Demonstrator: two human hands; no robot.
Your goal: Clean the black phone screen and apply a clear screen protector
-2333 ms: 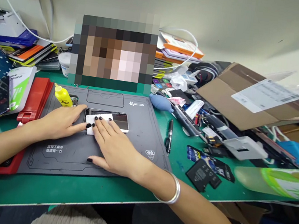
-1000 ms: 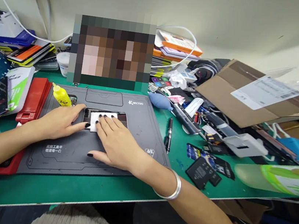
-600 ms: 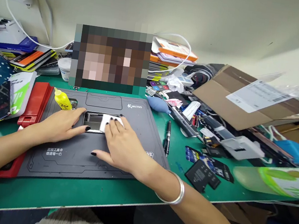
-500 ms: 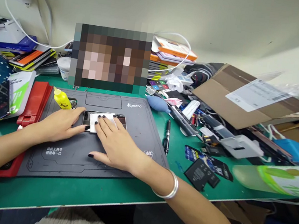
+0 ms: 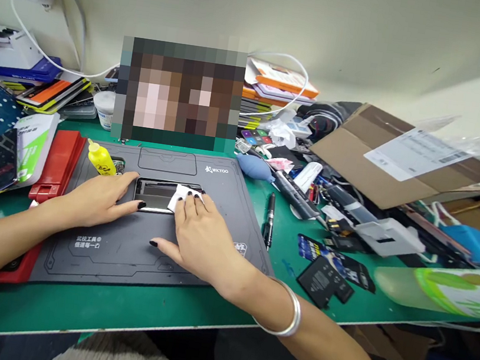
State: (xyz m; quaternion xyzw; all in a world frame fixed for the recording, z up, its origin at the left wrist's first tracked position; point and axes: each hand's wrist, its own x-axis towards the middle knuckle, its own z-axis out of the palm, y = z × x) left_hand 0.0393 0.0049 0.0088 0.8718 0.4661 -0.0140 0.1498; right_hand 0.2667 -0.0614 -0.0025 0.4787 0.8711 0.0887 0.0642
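A dark, glossy phone (image 5: 155, 196) lies flat on a grey work mat (image 5: 121, 264). My left hand (image 5: 97, 198) holds its left end, the thumb at the near edge and the fingers at the far corner. Under the fingertips of my right hand (image 5: 203, 231) is a white wipe (image 5: 180, 198), pressed onto the right part of the phone's surface. The right thumb sticks out to the side, off the wipe. Beside my left hand lie a yellow bottle (image 5: 102, 159) and a small circuit board (image 5: 117, 165), partly covered by the bottle.
Left of the mat lies a red case-like object (image 5: 57, 163). A black pen (image 5: 269, 220), a blue air blower (image 5: 254, 167) and black batteries (image 5: 319, 279) lie to the right. Further right are a cardboard box (image 5: 374, 145) and a green-and-white bottle (image 5: 443, 286). A blurred patch hides the back.
My right hand has slid the wipe to the right along the phone, baring the glossy left and middle parts. My left hand stays at the left end.
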